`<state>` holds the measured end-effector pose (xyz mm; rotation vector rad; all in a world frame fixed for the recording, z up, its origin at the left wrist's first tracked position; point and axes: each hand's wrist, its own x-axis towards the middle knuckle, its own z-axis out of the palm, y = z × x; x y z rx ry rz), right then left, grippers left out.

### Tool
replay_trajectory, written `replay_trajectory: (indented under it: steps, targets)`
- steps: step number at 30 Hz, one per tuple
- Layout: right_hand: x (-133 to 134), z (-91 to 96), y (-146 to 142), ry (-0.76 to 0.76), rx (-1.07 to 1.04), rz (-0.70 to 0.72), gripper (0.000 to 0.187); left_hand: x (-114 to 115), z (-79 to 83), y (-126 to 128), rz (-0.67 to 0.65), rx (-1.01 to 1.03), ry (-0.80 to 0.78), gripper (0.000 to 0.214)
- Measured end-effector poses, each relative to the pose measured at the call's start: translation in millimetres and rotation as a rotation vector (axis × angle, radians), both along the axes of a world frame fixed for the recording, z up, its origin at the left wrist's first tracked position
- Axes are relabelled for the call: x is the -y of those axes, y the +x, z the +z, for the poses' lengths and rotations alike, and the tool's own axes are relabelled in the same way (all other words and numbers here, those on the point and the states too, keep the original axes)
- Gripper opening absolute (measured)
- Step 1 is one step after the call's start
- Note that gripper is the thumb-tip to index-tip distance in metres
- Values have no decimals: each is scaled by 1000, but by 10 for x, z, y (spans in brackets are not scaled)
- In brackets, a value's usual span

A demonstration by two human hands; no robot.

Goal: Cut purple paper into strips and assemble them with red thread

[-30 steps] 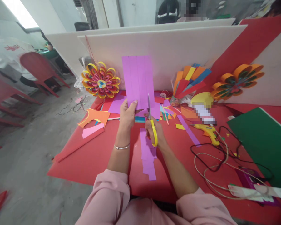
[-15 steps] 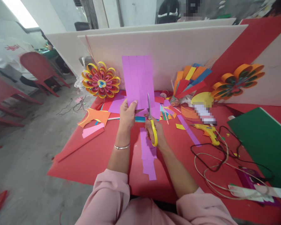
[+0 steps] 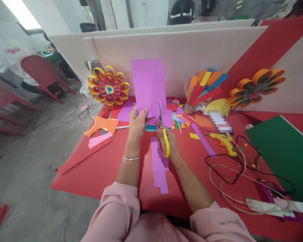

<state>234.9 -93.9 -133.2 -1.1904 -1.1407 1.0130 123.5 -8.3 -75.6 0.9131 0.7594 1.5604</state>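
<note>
My left hand (image 3: 138, 121) pinches the lower left edge of a purple sheet of paper (image 3: 148, 84), thumb in front. The sheet stands upright and carries faint lines running lengthwise. In my right hand (image 3: 168, 141) is a pair of scissors (image 3: 166, 143) with yellow handles, pointing up. Its blades lie at the lower right part of the sheet; how far they are apart is hard to see. Below my hands, several cut purple paper strips (image 3: 159, 168) overlap on the red tabletop (image 3: 106, 178).
Left stands a quilled paper flower (image 3: 109, 89); another orange paper flower (image 3: 259, 87) leans at right. A yellow glue gun (image 3: 224, 143) with looped cords lies right, near a green board (image 3: 285, 151). White panels (image 3: 192, 50) rise behind. Someone sits by a red chair (image 3: 39, 74).
Almost nothing differs. The view has shifted very slightly; both hands, the sheet and the scissors stay in the same places.
</note>
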Motion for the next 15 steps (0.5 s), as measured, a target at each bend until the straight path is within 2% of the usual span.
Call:
replay_trajectory:
  steps: [9,15]
  targets:
    - [-29,-93,2,11,15,-24,66,4,20,4,-9,13,-12,26]
    - [-28,-21,139,40,79,28,65,-4,47,-125,-57,-40,-62,31]
